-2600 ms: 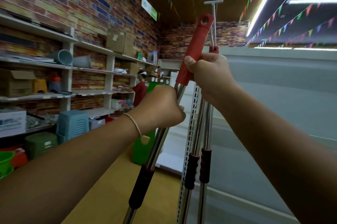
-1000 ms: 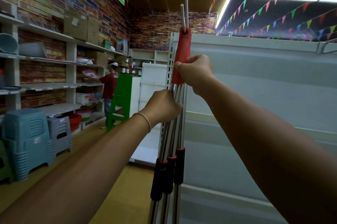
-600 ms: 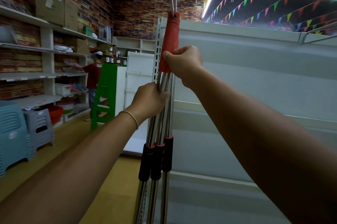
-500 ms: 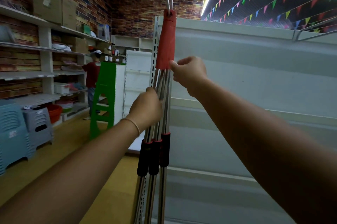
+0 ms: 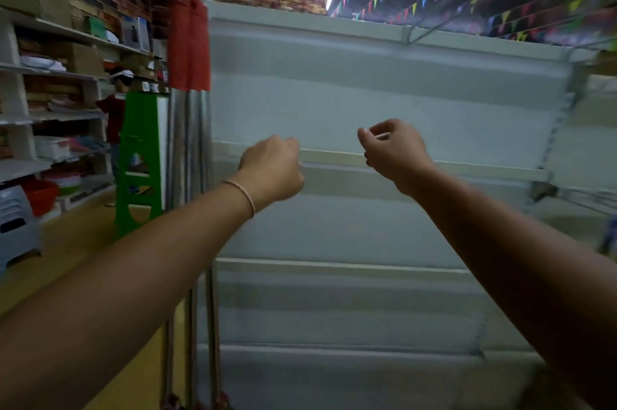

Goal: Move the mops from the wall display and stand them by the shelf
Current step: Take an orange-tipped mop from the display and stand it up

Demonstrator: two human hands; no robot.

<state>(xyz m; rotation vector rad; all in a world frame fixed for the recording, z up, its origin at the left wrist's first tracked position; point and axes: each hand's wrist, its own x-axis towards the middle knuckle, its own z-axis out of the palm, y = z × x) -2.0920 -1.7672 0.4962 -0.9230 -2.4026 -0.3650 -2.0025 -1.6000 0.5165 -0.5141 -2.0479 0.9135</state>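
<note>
Three mops (image 5: 189, 129) with metal poles and red top grips (image 5: 188, 42) stand upright together against the left end of the white shelf unit (image 5: 367, 92). My left hand (image 5: 272, 169) hovers to the right of the poles, apart from them, fingers loosely curled and holding nothing. My right hand (image 5: 394, 152) is further right in front of the shelf's back panel, also loosely curled and empty. The lower parts of the poles are partly hidden behind my left forearm.
A green step stool (image 5: 140, 159) stands left of the mops. Wall shelves (image 5: 50, 115) with goods run along the brick wall on the left, with grey plastic stools (image 5: 16, 226) below. A person in red (image 5: 115, 109) stands farther down the aisle.
Both hands have let go of the mop poles and moved right, away from them. The mops stay leaning at the shelf's left end. The view has swung to the right.
</note>
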